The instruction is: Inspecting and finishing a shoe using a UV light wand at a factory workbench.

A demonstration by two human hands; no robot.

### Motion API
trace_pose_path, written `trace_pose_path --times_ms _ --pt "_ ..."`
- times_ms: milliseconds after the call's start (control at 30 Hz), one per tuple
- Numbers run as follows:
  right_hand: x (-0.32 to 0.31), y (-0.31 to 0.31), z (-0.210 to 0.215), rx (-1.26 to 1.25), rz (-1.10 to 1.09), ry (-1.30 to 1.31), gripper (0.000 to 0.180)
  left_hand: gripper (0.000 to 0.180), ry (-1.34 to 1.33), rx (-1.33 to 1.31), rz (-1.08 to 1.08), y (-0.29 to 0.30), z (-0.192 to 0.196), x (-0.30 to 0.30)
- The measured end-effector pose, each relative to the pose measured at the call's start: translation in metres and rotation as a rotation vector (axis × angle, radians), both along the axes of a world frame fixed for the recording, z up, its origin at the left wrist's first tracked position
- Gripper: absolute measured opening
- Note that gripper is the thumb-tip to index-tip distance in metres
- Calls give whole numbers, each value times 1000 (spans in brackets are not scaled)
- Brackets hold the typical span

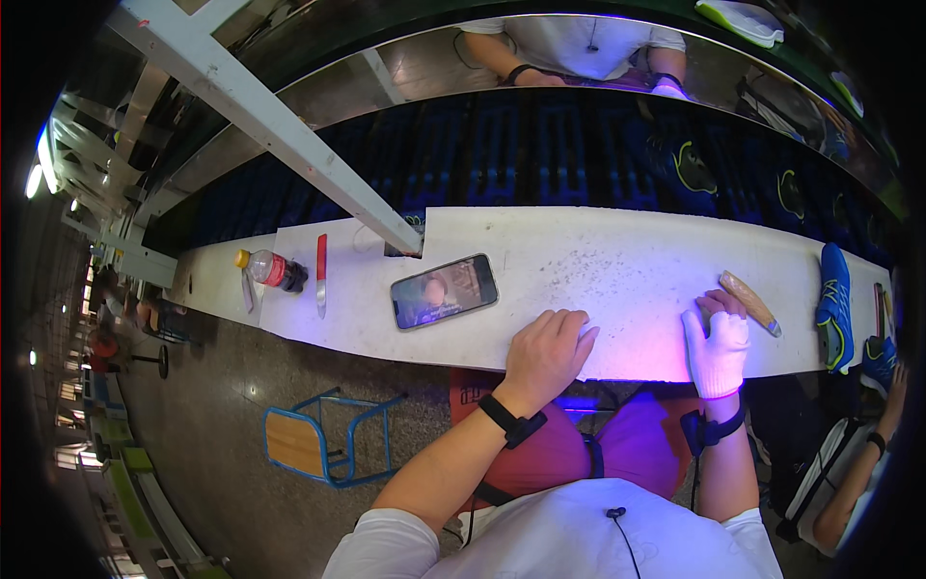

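My left hand [548, 349] is bare and rests on the white workbench [598, 261], fingers curled loosely, holding nothing. My right hand [719, 343] wears a white glove and lies on the bench near its front edge, fingers slightly apart. Just past its fingertips lies a brush with a wooden handle [748, 301]; whether the glove touches it I cannot tell. A smartphone [445, 290] with a lit screen lies flat on the bench to the left of my left hand. Both wrists carry black bands.
A plastic bottle [271, 269] with a yellow cap and a red-handled knife [321, 273] lie at the bench's left end. A blue shoe [835, 305] sits at the right. A dark conveyor [579, 145] runs behind; another person's forearms [526, 68] show beyond. A blue-framed chair [323, 446] stands lower left.
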State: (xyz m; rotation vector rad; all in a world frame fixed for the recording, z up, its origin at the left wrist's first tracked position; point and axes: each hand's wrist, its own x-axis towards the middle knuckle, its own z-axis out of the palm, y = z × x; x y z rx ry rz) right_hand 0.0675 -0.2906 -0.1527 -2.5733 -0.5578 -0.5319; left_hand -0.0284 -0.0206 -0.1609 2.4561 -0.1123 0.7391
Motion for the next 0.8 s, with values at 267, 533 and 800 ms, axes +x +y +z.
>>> trace_pose_path --times_ms 267,533,800 --pt "0 0 -2 4 -8 7 26 19 1 -3 -1 0 1 0" --pt "0 1 0 -3 -10 7 26 18 9 8 -5 1 0 0" --pt "0 1 2 -4 -1 -6 26 18 21 6 1 0 0 0"
